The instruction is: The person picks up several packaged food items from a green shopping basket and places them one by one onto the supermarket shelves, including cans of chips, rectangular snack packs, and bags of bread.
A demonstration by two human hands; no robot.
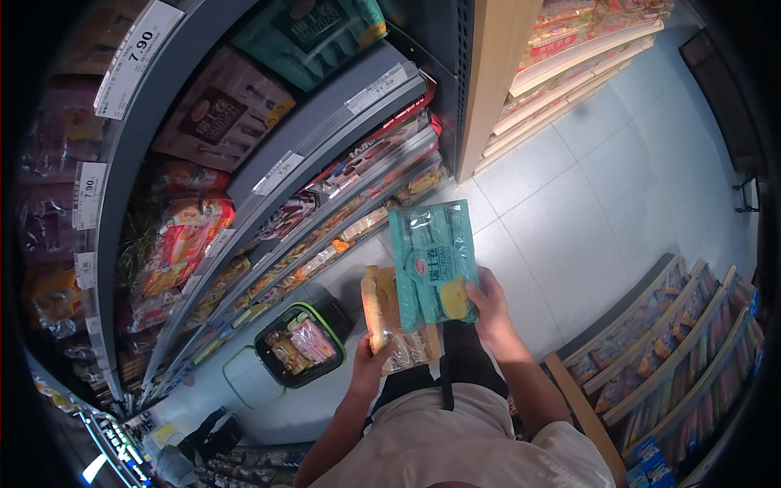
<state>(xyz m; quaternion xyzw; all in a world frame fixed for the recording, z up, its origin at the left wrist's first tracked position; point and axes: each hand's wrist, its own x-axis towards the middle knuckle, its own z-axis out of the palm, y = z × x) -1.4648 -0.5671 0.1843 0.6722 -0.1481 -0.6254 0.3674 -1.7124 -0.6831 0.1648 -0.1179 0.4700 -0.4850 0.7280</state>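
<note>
In my right hand (488, 305) is a teal plastic bag of Swiss rolls (434, 262), gripped at its lower right edge. My left hand (371, 363) holds a yellow-orange bag of packaged food (390, 317) with a see-through part, by its lower left edge. The teal bag lies in front of the yellow-orange one and hides part of it. Both bags are before my body, above the floor. Left of my left hand, a black shopping basket (337, 357) with a green rim stands on the floor, with a pink pack (311, 340) and a brownish pack (287, 354) inside.
Grey shelves (341, 137) of packaged snacks with price tags run along the left. A wooden-sided shelf (497, 79) stands at the top, and another display rack (647, 366) at the lower right. A person (180, 463) is at the far lower left. Pale floor tiles (549, 201) show between the shelves.
</note>
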